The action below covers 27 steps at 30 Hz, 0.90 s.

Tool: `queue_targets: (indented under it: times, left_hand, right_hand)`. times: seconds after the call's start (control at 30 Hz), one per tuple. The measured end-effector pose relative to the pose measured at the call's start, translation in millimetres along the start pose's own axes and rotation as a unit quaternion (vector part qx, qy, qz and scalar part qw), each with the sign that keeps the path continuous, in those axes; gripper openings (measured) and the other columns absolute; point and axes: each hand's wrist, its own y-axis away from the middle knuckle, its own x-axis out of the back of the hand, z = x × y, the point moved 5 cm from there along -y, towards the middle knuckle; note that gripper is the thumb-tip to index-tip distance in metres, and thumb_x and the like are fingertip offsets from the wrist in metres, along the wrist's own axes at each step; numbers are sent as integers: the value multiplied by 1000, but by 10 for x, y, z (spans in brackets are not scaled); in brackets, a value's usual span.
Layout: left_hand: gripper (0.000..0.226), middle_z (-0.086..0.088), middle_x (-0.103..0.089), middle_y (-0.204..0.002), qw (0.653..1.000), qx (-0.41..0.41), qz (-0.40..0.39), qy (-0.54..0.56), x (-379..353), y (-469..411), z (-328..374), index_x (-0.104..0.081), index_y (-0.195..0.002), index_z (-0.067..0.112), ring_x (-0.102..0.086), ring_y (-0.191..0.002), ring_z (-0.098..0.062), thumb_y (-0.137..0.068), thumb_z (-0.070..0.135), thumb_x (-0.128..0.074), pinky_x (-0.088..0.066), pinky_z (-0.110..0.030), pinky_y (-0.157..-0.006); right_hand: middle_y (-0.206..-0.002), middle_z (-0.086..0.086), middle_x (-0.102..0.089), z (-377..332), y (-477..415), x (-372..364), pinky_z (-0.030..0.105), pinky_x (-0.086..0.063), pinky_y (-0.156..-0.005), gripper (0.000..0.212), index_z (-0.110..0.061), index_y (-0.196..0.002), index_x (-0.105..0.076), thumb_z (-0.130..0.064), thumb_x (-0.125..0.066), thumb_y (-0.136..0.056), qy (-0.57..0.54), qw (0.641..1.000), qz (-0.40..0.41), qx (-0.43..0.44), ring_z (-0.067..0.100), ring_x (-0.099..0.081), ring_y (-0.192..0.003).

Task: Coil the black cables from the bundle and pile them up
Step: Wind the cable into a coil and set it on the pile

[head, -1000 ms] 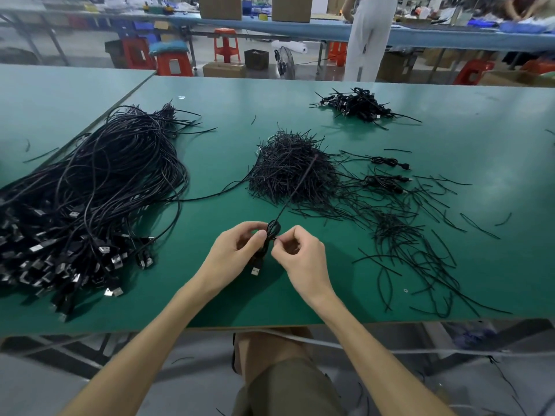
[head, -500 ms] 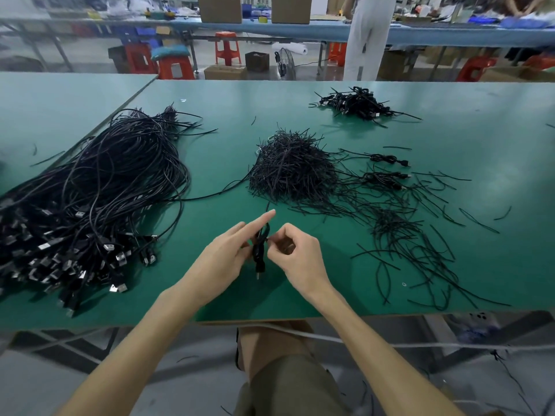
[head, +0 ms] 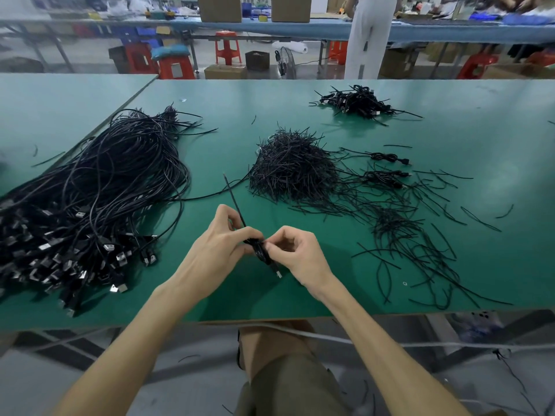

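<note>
Now, from the head view, we see the left hand and right hand both pinching a small coiled cable just above the near part of the green table; curled fingers hide most of the coil; a thin tie rises from it beside the left fingers; the uncoiled bundle sprawls to the left; a heap of ties lies straight ahead, with loose ties strewn to its right; the pile of coiled cables sits far back, well apart.

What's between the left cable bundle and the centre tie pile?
Head view: bare table crossed by one loose cable; the held tie pokes up there too.
</note>
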Motion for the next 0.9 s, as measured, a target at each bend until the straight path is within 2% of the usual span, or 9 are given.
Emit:
queue_targets:
  times: [0.1,0.17,0.23,0.33,0.47,0.6,0.67,0.8,0.9]
  left_hand:
    - [10,5,-35,-108,997,14,3,71,-47,-14,-45,-73,-104,28,-44,-92,-13,-96,26,-66,-46,-34,-81]
    - [32,5,-41,-111,994,25,-13,102,-82,-31,-45,-75,-100,16,-47,-91,-17,-97,41,-55,-46,-40,-84]
    - [44,7,-51,-103,993,33,-24,107,-98,-42,-9,-72,-99,15,-50,-90,-16,-96,50,-47,-47,-43,-82]
    - [38,14,-55,-82,996,49,-23,76,-91,-62,55,-61,-94,27,-52,-81,-4,-97,60,-41,-43,-35,-70]
    - [29,10,-63,-76,993,93,-37,64,-90,-82,169,-48,-122,32,-58,-67,-5,-101,52,-50,-43,-31,-60]
    - [25,12,-71,-77,972,113,-39,204,-91,-99,297,-43,-134,32,-57,-58,-8,-109,32,-38,-47,-27,-57]
    - [31,11,-72,-77,962,98,-52,250,-89,-101,328,-47,-137,25,-60,-62,-11,-111,17,-33,-46,-22,-59]
    - [31,9,-68,-81,975,63,-84,193,-69,-110,296,-59,-129,24,-61,-72,-9,-107,8,-43,-50,-32,-76]
    - [26,11,-52,-99,994,36,-65,75,-2,-101,260,-61,-127,37,-51,-94,-9,-105,27,-52,-46,-32,-85]
  right_hand:
    - [-73,19,-69,35,-9,-5,31,-52,-67,6,2,-86,-67,4,-71,-90,-62,997,-35,-26,21,-61,-67]
    - [-70,10,-66,47,-2,3,24,-52,-63,7,8,-88,-64,6,-71,-89,-101,993,-44,-33,16,-60,-60]
    - [-69,8,-65,52,-1,22,23,-51,-63,12,11,-87,-63,4,-72,-90,-115,992,-34,-30,15,-59,-59]
    - [-67,6,-67,65,-5,51,27,-50,-67,5,0,-85,-70,1,-73,-89,-102,994,-4,-31,16,-59,-61]
    - [-68,7,-68,87,-20,58,30,-52,-69,21,-14,-77,-69,0,-70,-91,-99,995,4,-23,17,-60,-62]
    - [-70,8,-69,70,-17,72,27,-52,-67,16,-15,-78,-70,-8,-74,-92,-133,991,5,-16,17,-61,-63]
    - [-67,3,-70,65,-14,68,21,-51,-65,14,-11,-79,-69,-7,-73,-92,-131,991,5,-10,12,-62,-62]
    - [-67,3,-69,78,-25,61,24,-52,-66,16,-9,-79,-66,-1,-70,-92,-122,992,7,-12,13,-61,-60]
    - [-66,1,-66,94,-28,61,28,-51,-67,20,-12,-77,-66,1,-71,-91,-119,992,17,-24,15,-58,-61]
